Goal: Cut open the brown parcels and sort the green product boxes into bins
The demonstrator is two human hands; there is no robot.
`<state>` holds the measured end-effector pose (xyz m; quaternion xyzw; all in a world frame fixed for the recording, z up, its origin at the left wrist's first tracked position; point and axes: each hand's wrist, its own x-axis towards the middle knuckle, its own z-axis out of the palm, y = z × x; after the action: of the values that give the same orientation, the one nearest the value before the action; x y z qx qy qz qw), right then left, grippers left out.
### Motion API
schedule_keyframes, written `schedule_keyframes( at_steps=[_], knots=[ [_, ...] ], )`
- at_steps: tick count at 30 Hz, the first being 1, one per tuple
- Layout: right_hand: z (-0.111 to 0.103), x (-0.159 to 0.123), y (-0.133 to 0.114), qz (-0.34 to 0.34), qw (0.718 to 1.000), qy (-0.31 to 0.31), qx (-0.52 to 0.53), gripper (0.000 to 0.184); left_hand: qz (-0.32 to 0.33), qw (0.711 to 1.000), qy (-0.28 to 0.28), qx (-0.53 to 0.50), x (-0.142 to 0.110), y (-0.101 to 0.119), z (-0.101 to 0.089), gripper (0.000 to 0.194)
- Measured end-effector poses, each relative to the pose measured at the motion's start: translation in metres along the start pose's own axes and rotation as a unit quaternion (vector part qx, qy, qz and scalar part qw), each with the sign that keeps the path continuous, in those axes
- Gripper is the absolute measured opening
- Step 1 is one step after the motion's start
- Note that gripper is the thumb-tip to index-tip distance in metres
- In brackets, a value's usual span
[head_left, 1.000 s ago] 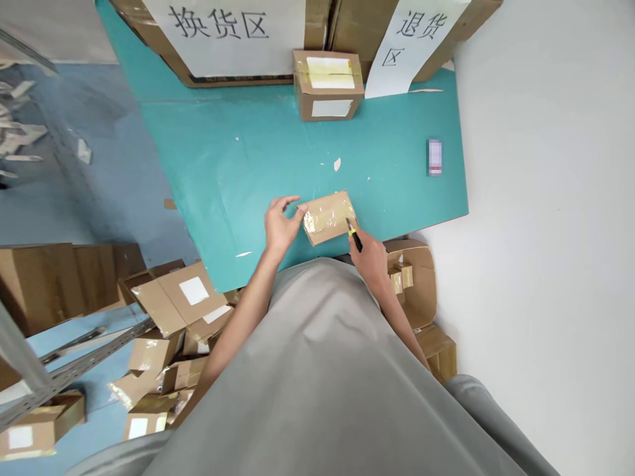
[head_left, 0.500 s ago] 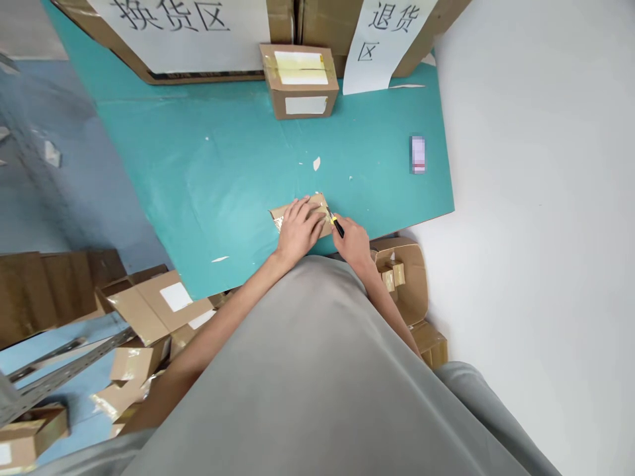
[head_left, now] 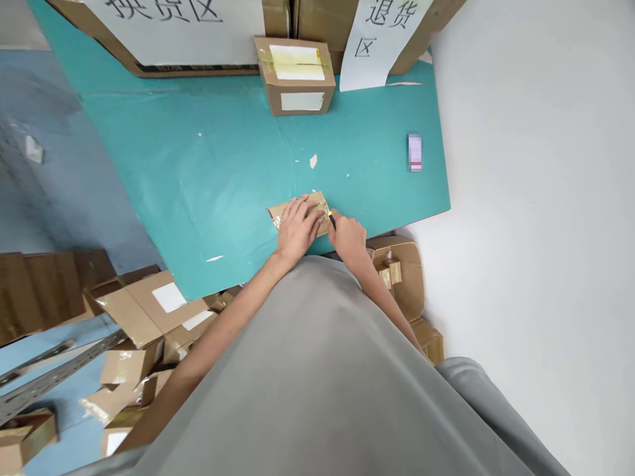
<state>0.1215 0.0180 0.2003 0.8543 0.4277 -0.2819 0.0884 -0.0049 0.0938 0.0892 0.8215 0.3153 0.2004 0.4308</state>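
Observation:
A small taped cardboard box [head_left: 317, 198] lies on the green tabletop near my body. My left hand [head_left: 297, 228] lies across its top, palm down, with the fingers spread toward the far edge; much of the box is hidden underneath. Closed around a black-and-yellow utility knife [head_left: 332, 219] is my right hand [head_left: 348, 237], at the box's right end. The tip of the knife meets the taped right side of the box; how deep the blade sits cannot be made out.
At the back of the green table [head_left: 223, 152] stands a labelled carton [head_left: 297, 96], before large boxes bearing paper signs [head_left: 183, 39]. A blurred small item [head_left: 415, 153] lies at the right. Opened cartons [head_left: 143, 307] pile up below left; an open box [head_left: 404, 271] stands below right.
My left hand has gone from the box's left corner to lying over its top. My right hand has brought the knife to the right end, its blade now showing less. The view has shifted right.

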Motion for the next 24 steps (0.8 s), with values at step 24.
schedule_keyframes(
  at_steps=[24],
  knots=[
    [0.005, -0.005, -0.001, 0.019, 1.0, 0.006, -0.014, 0.051, 0.026, 0.999, -0.008, 0.029, -0.006, -0.003, 0.003, 0.03]
  ],
)
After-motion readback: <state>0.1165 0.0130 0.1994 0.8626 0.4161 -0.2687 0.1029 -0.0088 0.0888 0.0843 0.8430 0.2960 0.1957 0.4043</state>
